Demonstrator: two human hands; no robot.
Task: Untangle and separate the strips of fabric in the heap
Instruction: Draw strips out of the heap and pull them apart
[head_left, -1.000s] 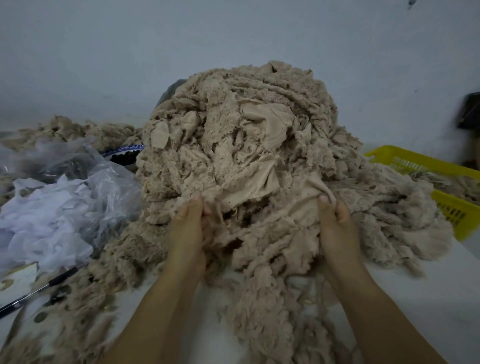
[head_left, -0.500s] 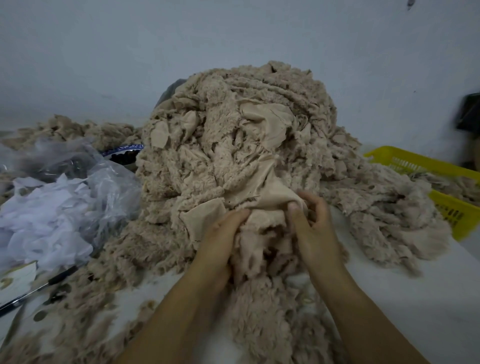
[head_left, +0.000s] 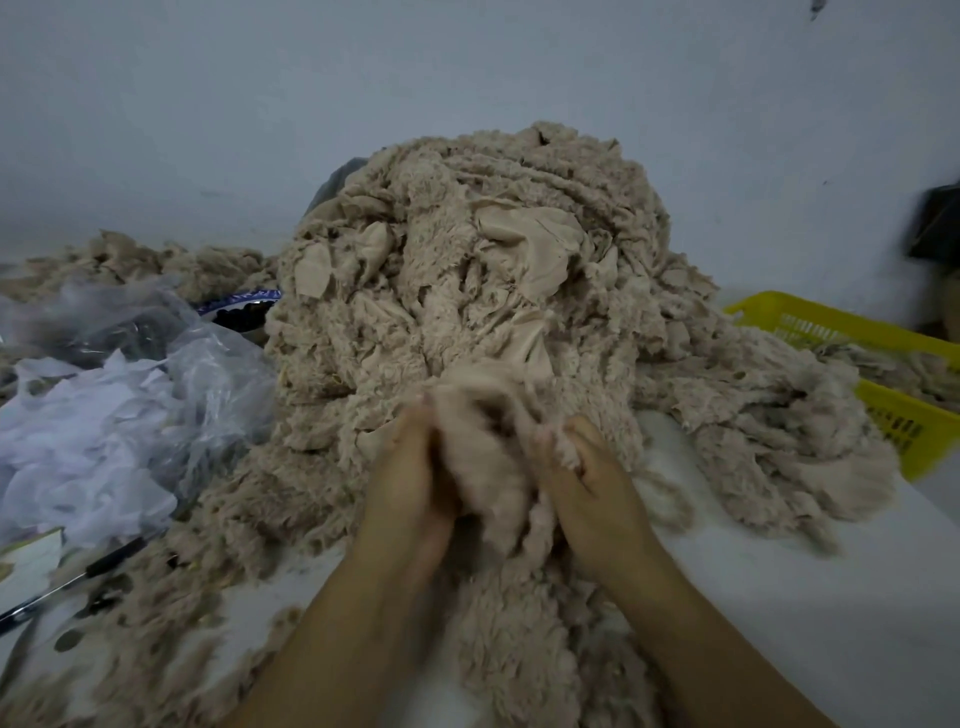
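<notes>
Beige fleece strips, fluffy on one face and smooth on the other, tangled together.

- Clump (head_left: 483, 457): held between both hands, its tail trailing back toward the wrists over the white table (head_left: 779, 597).
- Heap (head_left: 493, 270): rises just beyond the fingertips, tall and rounded, spilling outward on the table to either side of the hands, with smooth flat patches showing among the pile.
- Plastic bag (head_left: 208, 374): clear and crumpled, well to the left of the left hand, holding white scraps (head_left: 83, 447).
- Yellow basket (head_left: 831, 332): slotted walls, far right of the right hand and beyond it, with more beige strips inside.
- Left hand (head_left: 410, 483): blurred, fingers closed against the clump's left side, gripping it.
- Right hand (head_left: 587, 478): fingers curled tight, pinching a tuft of the same clump.
</notes>
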